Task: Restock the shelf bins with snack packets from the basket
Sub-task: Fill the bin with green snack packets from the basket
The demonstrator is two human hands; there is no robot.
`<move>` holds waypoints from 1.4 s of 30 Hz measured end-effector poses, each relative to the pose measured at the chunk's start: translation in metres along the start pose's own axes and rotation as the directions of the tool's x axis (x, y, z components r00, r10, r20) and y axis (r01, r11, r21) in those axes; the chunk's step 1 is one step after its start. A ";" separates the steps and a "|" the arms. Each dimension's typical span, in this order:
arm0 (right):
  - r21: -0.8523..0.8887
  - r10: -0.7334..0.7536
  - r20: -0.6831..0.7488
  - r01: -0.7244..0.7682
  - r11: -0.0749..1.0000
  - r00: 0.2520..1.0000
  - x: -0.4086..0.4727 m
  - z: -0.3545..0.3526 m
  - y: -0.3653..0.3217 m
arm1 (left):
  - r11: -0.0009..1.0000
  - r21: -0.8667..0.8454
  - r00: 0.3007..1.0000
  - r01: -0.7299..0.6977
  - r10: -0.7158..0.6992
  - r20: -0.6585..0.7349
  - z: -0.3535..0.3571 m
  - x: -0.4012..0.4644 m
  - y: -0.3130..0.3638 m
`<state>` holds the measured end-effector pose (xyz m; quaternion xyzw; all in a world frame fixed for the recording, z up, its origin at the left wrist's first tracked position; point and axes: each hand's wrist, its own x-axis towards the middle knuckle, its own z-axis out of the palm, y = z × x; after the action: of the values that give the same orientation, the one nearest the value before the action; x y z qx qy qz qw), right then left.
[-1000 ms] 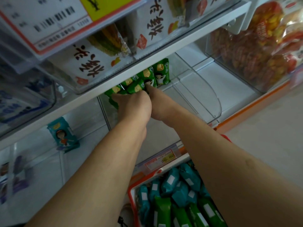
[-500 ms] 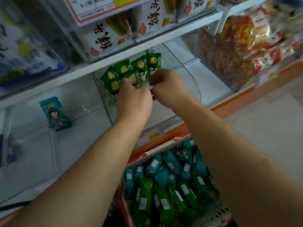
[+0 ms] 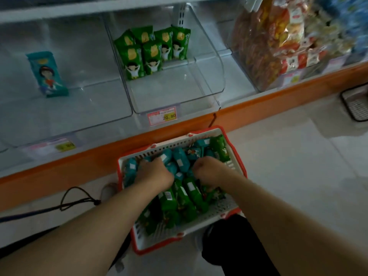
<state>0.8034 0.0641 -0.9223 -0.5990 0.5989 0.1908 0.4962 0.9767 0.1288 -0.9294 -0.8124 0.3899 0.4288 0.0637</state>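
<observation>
While the shelf (image 3: 179,124) with its orange front edge runs across the upper half of the view, 3 clear bins are seen on it side by side. The left bin (image 3: 65,108) holds 1 teal packet (image 3: 47,74) standing upright and tilted slightly. The middle bin (image 3: 211,72) holds 6 green packets (image 3: 151,50) set upright in 2 rows at its back left, and a price tag (image 3: 161,116) is fixed to its front. The right bin (image 3: 254,62) is packed with orange and red bags. On the floor just below the shelf edge, a white basket (image 3: 229,210) with a red rim is placed, filled with teal snack packets (image 3: 180,160) at the far end and green snack packets (image 3: 171,206) at the near end. Both forearms are reached down into it. The left hand (image 3: 155,174) is buried among the teal packets with its fingers curled downward; what is held cannot be told. The right hand (image 3: 207,170) is likewise curled knuckles-up among the packets, its grip hidden. A dark cord (image 3: 79,200) lies on the floor to the left of the basket.
</observation>
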 end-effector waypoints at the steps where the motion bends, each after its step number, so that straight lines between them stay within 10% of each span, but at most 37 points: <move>1: -0.086 0.021 0.059 -0.016 0.996 0.998 0.012 0.023 0.007 | 0.995 0.041 0.994 0.090 -0.092 0.063 0.012 0.008 -0.009; 7: -0.216 0.189 0.094 -0.165 0.962 0.977 0.047 0.101 0.032 | 0.974 0.094 0.954 0.205 -0.220 0.203 0.052 0.029 -0.034; 16: -0.278 0.170 0.023 -0.157 0.948 0.985 0.059 0.115 0.034 | 0.963 0.223 0.985 0.152 -0.167 0.050 0.069 0.031 -0.026; 30: 0.160 0.097 0.365 -0.164 0.973 0.926 -0.012 -0.021 0.003 | 0.993 -0.084 0.972 -0.086 0.102 0.210 -0.040 -0.024 0.016; 42: 0.660 -0.381 -0.174 0.394 0.639 0.908 -0.140 -0.122 -0.028 | 0.605 -0.687 0.904 -0.401 0.384 -0.190 -0.164 -0.121 0.077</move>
<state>0.7546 0.0319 -0.7436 -0.4902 0.4887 -0.1588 0.7040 0.9901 0.0744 -0.7193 -0.6718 0.3623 0.5396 -0.3552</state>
